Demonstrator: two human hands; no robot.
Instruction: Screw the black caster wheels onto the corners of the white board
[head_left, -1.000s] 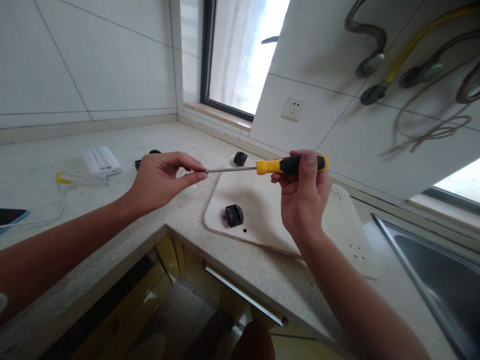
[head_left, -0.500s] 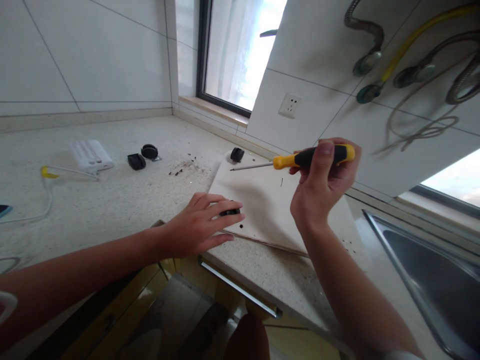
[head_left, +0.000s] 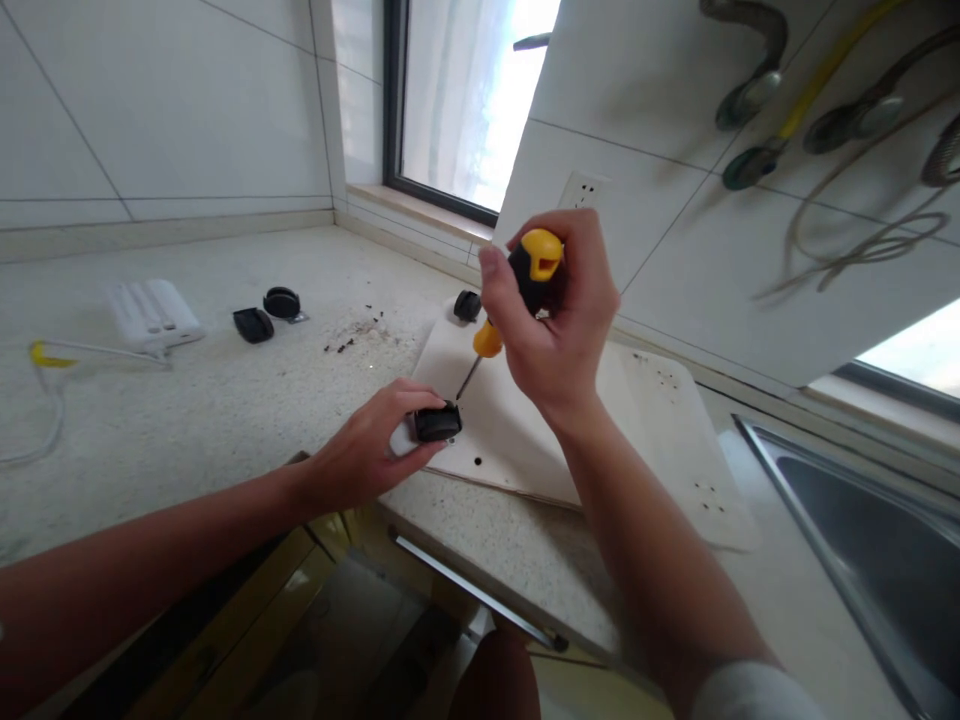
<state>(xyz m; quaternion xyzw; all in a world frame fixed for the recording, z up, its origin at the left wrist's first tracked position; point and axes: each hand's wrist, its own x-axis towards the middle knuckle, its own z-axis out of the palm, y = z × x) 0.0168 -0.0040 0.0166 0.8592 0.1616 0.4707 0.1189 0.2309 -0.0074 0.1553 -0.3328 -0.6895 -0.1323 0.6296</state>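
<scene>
My right hand point(head_left: 562, 310) is wrapped round a yellow and black screwdriver point(head_left: 487, 340), its shaft slanting down to the left. The tip is beside a black caster wheel point(head_left: 438, 423) at the near left corner of a white board point(head_left: 517, 420); whether it touches a screw is too small to tell. My left hand point(head_left: 382, 435) grips that caster between thumb and fingers. Another caster point(head_left: 466, 305) stands at the board's far left corner. Small screw holes show at the board's right end, and one larger dark hole lies near the held caster.
Two loose black casters point(head_left: 266, 312) lie on the speckled counter point(head_left: 225, 400), near scattered screws and debris point(head_left: 352, 340). Further left are a white power bank point(head_left: 154, 312) and its cable. A steel sink point(head_left: 847, 540) is at the right, and hoses hang from the wall.
My right hand has swung left and tipped the screwdriver from nearly level to steeply downward, its tip now at the caster. My left hand's fingers have closed round the caster.
</scene>
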